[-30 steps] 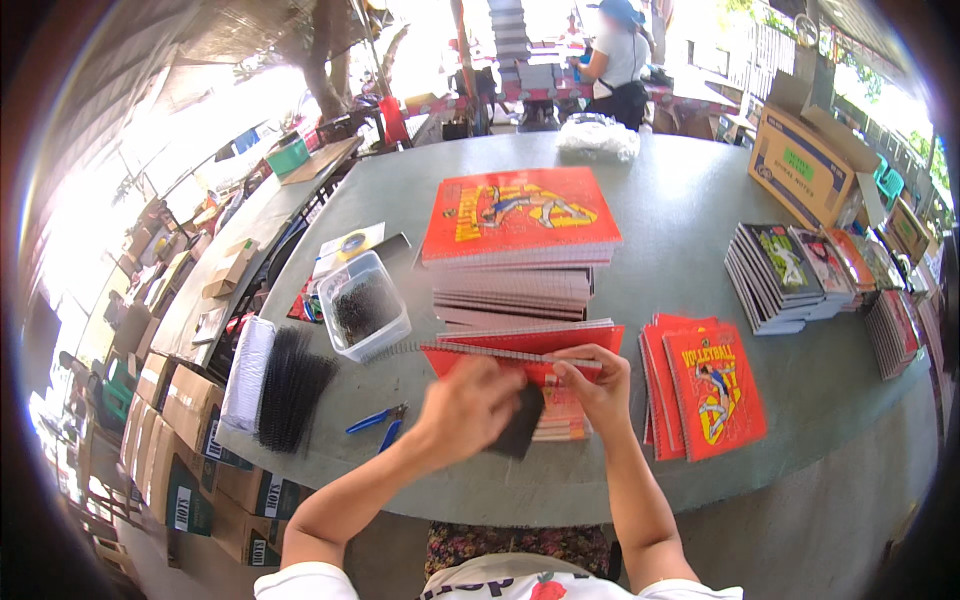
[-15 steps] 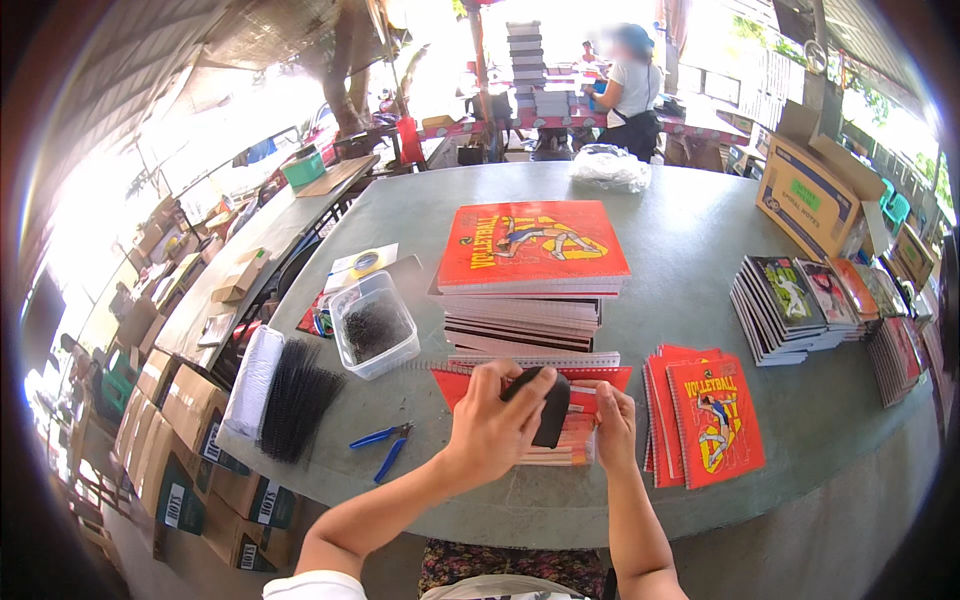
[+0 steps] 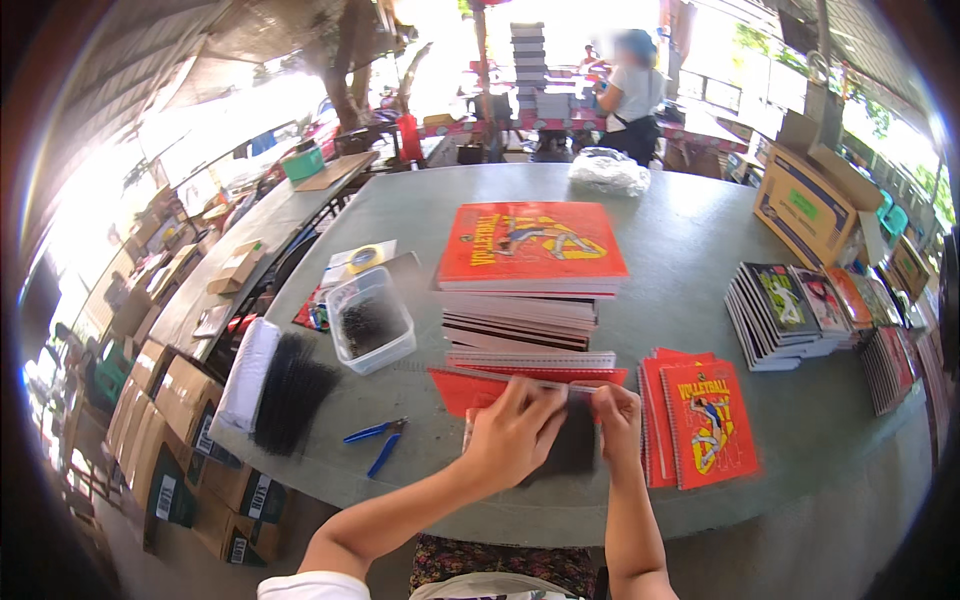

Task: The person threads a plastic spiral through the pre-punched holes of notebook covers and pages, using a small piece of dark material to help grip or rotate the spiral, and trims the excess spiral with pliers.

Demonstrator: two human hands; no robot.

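A red-covered notebook (image 3: 458,392) stands tilted in front of me, its top edge along a row of punched pages. My left hand (image 3: 515,425) has its fingers curled together on that top edge. At the same edge, my right hand (image 3: 614,415) pinches the right part of the notebook. Below and between both hands is a flat black piece (image 3: 572,440), blurred; whether a finger holds it is hidden. Behind stand a notebook stack (image 3: 520,322) and, on top, a red volleyball cover (image 3: 535,243). Finished-looking spiral notebooks (image 3: 712,425) lie to the right.
Blue-handled cutters (image 3: 380,440) lie left, near black plastic coils (image 3: 292,395) and a clear tub (image 3: 370,320) of small black pieces. More notebooks (image 3: 775,310) and an open carton (image 3: 805,205) stand right. A plastic bag (image 3: 610,170) sits at the far edge; a person (image 3: 632,95) stands beyond.
My left hand has moved from gripping the black piece to the notebook's top edge. The black piece now sits lower, between the hands. The right hand stays at the notebook's right side.
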